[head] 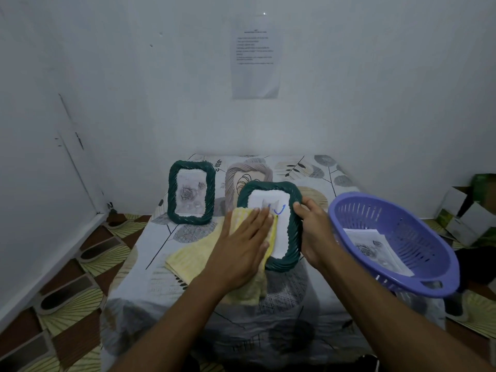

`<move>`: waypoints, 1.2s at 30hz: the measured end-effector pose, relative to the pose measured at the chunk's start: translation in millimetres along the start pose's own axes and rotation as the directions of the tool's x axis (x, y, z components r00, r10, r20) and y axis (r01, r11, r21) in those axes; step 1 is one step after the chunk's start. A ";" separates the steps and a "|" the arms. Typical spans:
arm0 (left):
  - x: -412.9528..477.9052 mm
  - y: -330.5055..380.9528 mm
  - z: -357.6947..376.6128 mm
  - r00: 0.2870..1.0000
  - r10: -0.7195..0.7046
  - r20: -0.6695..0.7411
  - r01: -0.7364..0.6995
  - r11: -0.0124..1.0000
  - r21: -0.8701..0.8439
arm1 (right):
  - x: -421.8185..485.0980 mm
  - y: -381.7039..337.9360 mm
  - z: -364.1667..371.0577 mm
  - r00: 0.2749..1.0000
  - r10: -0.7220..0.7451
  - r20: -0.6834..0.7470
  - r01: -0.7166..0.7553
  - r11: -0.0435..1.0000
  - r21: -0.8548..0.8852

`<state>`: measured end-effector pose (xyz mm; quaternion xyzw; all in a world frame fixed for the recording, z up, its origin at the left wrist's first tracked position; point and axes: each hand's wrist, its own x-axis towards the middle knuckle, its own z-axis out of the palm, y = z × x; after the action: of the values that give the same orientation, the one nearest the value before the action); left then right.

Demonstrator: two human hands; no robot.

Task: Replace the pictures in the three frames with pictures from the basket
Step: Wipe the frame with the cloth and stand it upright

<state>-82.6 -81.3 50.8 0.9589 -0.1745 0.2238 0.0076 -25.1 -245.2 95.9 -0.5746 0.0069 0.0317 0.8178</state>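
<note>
A dark green rope-edged frame [292, 237] with a white picture bearing blue marks is held tilted above the table. My right hand [312, 232] grips its right edge. My left hand [241, 245] lies flat on a yellow cloth [193, 260], pressing it against the frame's left half. A second green frame [191, 192] with a grey rose picture stands upright at the back left. A beige frame [243, 174] stands behind the held one, partly hidden. The purple basket [418, 280] at the right holds paper pictures [374, 248].
The low table [166, 291] has a leaf-print cover and stands against a white wall with a paper sheet [256, 57] taped on it. Cardboard boxes [467, 213] sit on the floor at the right. Patterned floor [80, 288] runs along the left.
</note>
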 end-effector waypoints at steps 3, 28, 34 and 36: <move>8.9 0.0 -5.4 0.998 -0.061 0.014 0.061 0.998 0.012 | -8.2 4.9 2.2 0.998 0.026 0.053 -0.026 1.000 -0.011; 16.1 15.4 -25.0 0.999 0.043 0.007 -0.043 0.998 0.043 | -10.6 -10.8 -3.3 0.990 -0.011 0.137 0.015 1.000 -0.028; 12.3 11.1 -22.9 0.997 0.079 0.014 -0.079 0.994 0.076 | -11.3 -5.9 -8.1 0.992 0.011 0.126 -0.014 1.000 0.027; 19.8 10.6 -25.8 1.000 0.004 -0.005 -0.004 0.996 0.084 | -15.8 -1.0 -5.6 0.991 0.021 0.132 -0.025 0.999 0.029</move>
<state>-80.5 -95.4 81.9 0.9574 -0.1669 0.2334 -0.0328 -40.6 -251.6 95.8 -0.5585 -0.0400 0.0786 0.8248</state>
